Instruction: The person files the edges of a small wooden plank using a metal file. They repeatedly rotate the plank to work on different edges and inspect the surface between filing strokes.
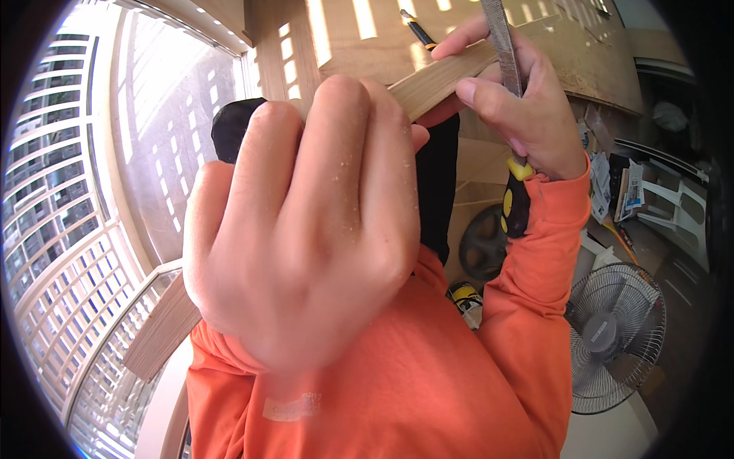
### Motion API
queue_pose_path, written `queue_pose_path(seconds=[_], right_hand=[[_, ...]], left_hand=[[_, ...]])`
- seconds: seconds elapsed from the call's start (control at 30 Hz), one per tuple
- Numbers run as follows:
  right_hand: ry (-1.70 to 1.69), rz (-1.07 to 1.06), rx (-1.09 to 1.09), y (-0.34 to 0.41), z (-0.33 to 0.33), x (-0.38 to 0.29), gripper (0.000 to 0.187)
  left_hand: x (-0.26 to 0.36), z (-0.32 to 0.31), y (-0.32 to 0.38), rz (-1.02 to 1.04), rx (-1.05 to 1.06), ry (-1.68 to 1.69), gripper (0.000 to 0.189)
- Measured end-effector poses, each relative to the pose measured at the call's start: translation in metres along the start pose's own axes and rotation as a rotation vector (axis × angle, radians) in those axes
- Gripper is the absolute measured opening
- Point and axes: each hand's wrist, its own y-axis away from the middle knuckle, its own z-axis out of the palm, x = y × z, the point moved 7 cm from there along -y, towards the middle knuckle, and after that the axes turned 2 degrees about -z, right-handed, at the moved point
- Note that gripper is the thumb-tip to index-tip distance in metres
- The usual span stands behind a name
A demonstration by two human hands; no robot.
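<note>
My left hand (321, 224), large and close to the camera, is curled over a wooden strip (447, 86), with pale dust specks on its back. A wooden end (163, 330) sticks out at its lower left and seems to belong to the same strip. The middle is hidden behind the hand. At the strip's upper part, my right hand (524, 97) pinches the wood between thumb and fingers. It also holds a metal file (506, 51), whose blade crosses over the strip. The file's black-and-yellow handle (518, 198) lies along my right wrist.
A tool with a black-and-orange handle (418, 31) lies on a sunlit plywood board (367, 54) ahead. A fan (602, 338) stands at right, near a white plastic stool (676, 201). A dark round base (483, 244) and a yellow-and-black container (465, 298) are below. Railings (63, 246) line the left.
</note>
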Motion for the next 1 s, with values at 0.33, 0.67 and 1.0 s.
queue_pose_path(seconds=[0.33, 0.67, 1.0], right_hand=[[-0.005, -0.052, 0.035, -0.001, 0.001, -0.003, 0.04], [0.301, -0.297, 0.316, 0.07, 0.028, -0.006, 0.058], [0.448, -0.276, 0.357, 0.077, 0.046, -0.01, 0.05]], left_hand=[[-0.001, 0.0, -0.001, -0.025, -0.008, -0.009, 0.03], [-0.003, -0.002, 0.0, 0.022, 0.029, 0.026, 0.028], [-0.005, -0.007, -0.007, -0.039, 0.02, 0.019, 0.024]])
